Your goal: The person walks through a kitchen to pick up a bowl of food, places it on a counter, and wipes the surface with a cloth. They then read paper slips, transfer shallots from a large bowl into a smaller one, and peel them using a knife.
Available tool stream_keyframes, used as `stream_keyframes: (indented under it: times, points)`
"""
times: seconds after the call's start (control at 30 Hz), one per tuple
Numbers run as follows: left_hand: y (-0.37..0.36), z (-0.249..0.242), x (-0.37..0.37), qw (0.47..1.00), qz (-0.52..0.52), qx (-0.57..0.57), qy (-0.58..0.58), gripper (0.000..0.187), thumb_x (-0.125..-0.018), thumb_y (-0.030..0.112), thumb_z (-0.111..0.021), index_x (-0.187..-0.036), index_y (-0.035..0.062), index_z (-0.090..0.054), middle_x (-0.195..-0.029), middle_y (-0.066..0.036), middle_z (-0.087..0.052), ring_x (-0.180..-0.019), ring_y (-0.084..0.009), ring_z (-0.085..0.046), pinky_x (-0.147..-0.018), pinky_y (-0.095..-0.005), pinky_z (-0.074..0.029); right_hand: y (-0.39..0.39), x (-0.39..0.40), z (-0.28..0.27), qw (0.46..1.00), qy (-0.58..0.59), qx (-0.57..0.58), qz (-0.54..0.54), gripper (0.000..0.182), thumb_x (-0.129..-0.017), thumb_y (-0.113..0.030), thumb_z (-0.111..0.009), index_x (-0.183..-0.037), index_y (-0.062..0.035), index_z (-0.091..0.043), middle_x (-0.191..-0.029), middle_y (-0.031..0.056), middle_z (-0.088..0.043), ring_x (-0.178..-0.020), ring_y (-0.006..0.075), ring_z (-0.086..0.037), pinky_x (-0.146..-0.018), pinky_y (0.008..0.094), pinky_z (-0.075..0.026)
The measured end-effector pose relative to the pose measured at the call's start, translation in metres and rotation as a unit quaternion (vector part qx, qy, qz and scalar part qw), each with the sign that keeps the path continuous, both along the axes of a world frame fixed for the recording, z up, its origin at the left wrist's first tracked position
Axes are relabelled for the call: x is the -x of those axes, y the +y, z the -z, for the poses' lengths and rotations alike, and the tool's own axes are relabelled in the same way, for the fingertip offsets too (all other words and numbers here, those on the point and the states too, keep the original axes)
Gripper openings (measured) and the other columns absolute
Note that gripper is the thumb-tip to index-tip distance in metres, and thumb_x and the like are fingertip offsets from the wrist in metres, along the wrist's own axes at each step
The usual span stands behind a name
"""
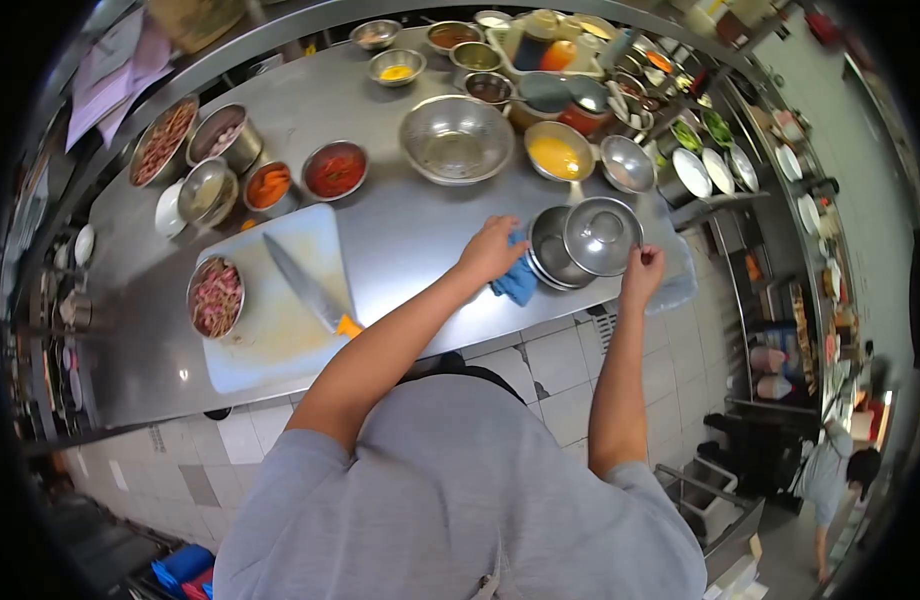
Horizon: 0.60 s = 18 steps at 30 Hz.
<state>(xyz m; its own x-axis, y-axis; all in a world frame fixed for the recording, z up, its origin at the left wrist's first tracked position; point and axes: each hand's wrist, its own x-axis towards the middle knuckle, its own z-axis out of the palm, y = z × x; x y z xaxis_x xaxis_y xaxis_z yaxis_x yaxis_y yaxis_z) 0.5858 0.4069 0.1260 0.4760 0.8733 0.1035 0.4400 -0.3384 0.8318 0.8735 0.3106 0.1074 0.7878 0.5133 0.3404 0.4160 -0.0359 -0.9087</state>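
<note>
My left hand [494, 250] touches a blue cloth [518, 279] at the left side of a steel pot [550, 246]; its fingers are bent round the cloth. With closed fingertips my right hand [642, 272] holds the right rim of a round metal lid [602, 236]. The lid is tilted over the right part of the pot, leaving the pot's left part uncovered. Behind the pot are a bowl of yellow liquid [558, 154] and a small steel bowl [628, 165]. A large perforated bowl [457, 140] stands behind my left hand.
A white cutting board [270, 345] at the left bears a knife [305, 284] and a bowl of sliced meat [217, 297]. Bowls of ingredients line the steel table [120, 330]. Shelves stand at the right; a person [830, 470] is at the far lower right.
</note>
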Motion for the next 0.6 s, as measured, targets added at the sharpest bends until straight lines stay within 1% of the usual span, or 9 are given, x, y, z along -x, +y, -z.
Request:
stream_keyframes:
  times: [0.03, 0.07, 0.17, 0.23, 0.3, 0.33, 0.43, 0.53, 0.6]
  points:
    - [0.006, 0.000, -0.016, 0.999, -0.021, -0.012, 0.029, 0.047, -0.082, 0.030, -0.069, -0.118, 0.0018, -0.057, -0.111, -0.020, -0.059, -0.093, -0.0333, -0.062, -0.082, -0.0401, -0.050, -0.016, 0.007, -0.005, 0.994, 0.109, -0.019, 0.013, 0.017, -0.084, -0.010, -0.066, -0.085, -0.0081, -0.049, -0.075, 0.0019, -0.050, -0.067, 0.0133, -0.051, -0.061, 0.0283, -0.047]
    - [0.011, -0.004, -0.029, 0.998, -0.020, -0.009, 0.057, 0.047, -0.082, 0.030, -0.069, -0.118, 0.0024, -0.057, -0.110, -0.021, -0.060, -0.096, -0.0345, -0.061, -0.083, -0.0411, -0.049, -0.030, 0.013, -0.007, 0.975, 0.218, -0.038, 0.022, 0.019, -0.084, -0.010, -0.066, -0.084, -0.0093, -0.047, -0.074, 0.0004, -0.048, -0.067, 0.0125, -0.050, -0.060, 0.0278, -0.047]
    - [0.026, -0.002, -0.059, 0.990, -0.005, 0.012, 0.142, 0.045, -0.080, 0.028, -0.069, -0.116, 0.0039, -0.057, -0.109, -0.021, -0.061, -0.102, -0.0367, -0.060, -0.086, -0.0433, -0.049, -0.065, 0.026, -0.002, 0.945, 0.319, -0.064, 0.036, 0.020, -0.087, -0.010, -0.065, -0.084, -0.0114, -0.045, -0.076, -0.0003, -0.049, -0.069, 0.0113, -0.051, -0.059, 0.0285, -0.051]
    - [0.039, 0.006, -0.070, 0.980, 0.027, 0.041, 0.193, 0.041, -0.079, 0.025, -0.068, -0.113, 0.0047, -0.058, -0.107, -0.022, -0.063, -0.105, -0.0364, -0.059, -0.087, -0.0438, -0.048, -0.088, 0.026, -0.001, 0.928, 0.363, -0.087, 0.011, 0.018, -0.087, -0.009, -0.064, -0.085, -0.0113, -0.046, -0.077, 0.0004, -0.050, -0.069, 0.0117, -0.053, -0.061, 0.0314, -0.054]
    - [0.048, 0.009, -0.083, 0.980, 0.033, 0.033, 0.195, 0.038, -0.078, 0.020, -0.068, -0.111, 0.0054, -0.057, -0.106, -0.022, -0.063, -0.104, -0.0364, -0.060, -0.088, -0.0441, -0.049, -0.106, 0.025, 0.000, 0.911, 0.396, -0.113, 0.003, 0.015, -0.088, -0.007, -0.061, -0.087, -0.0113, -0.047, -0.080, 0.0022, -0.054, -0.072, 0.0128, -0.058, -0.063, 0.0327, -0.056]
    - [0.048, 0.004, -0.087, 0.980, 0.037, 0.029, 0.195, 0.037, -0.077, 0.018, -0.068, -0.110, 0.0057, -0.057, -0.106, -0.022, -0.064, -0.104, -0.0364, -0.060, -0.088, -0.0443, -0.049, -0.112, 0.023, -0.001, 0.908, 0.401, -0.116, 0.005, 0.014, -0.089, -0.007, -0.061, -0.087, -0.0112, -0.047, -0.080, 0.0025, -0.055, -0.073, 0.0131, -0.058, -0.064, 0.0328, -0.056]
    - [0.038, -0.009, -0.093, 0.990, 0.003, 0.000, 0.143, 0.037, -0.075, 0.014, -0.067, -0.110, 0.0048, -0.057, -0.106, -0.022, -0.064, -0.100, -0.0383, -0.061, -0.086, -0.0461, -0.049, -0.126, 0.014, -0.001, 0.904, 0.411, -0.119, 0.010, 0.012, -0.090, -0.007, -0.058, -0.089, -0.0111, -0.047, -0.081, 0.0035, -0.057, -0.076, 0.0140, -0.061, -0.065, 0.0328, -0.056]
    - [0.031, 0.012, -0.088, 0.977, -0.047, -0.163, 0.129, 0.035, -0.074, 0.012, -0.065, -0.107, 0.0034, -0.056, -0.106, -0.022, -0.064, -0.097, -0.0398, -0.062, -0.084, -0.0475, -0.049, -0.124, 0.008, 0.000, 0.901, 0.415, -0.126, 0.005, 0.012, -0.089, -0.007, -0.059, -0.088, -0.0110, -0.047, -0.080, 0.0026, -0.057, -0.072, 0.0131, -0.059, -0.065, 0.0330, -0.055]
    - [0.041, 0.019, -0.084, 0.981, -0.007, -0.047, 0.186, 0.034, -0.075, 0.012, -0.064, -0.107, 0.0036, -0.056, -0.101, -0.022, -0.065, -0.097, -0.0401, -0.062, -0.084, -0.0474, -0.050, -0.115, 0.006, -0.002, 0.903, 0.409, -0.130, 0.001, 0.013, -0.089, -0.007, -0.059, -0.085, -0.0111, -0.047, -0.079, 0.0023, -0.057, -0.070, 0.0126, -0.058, -0.065, 0.0334, -0.055]
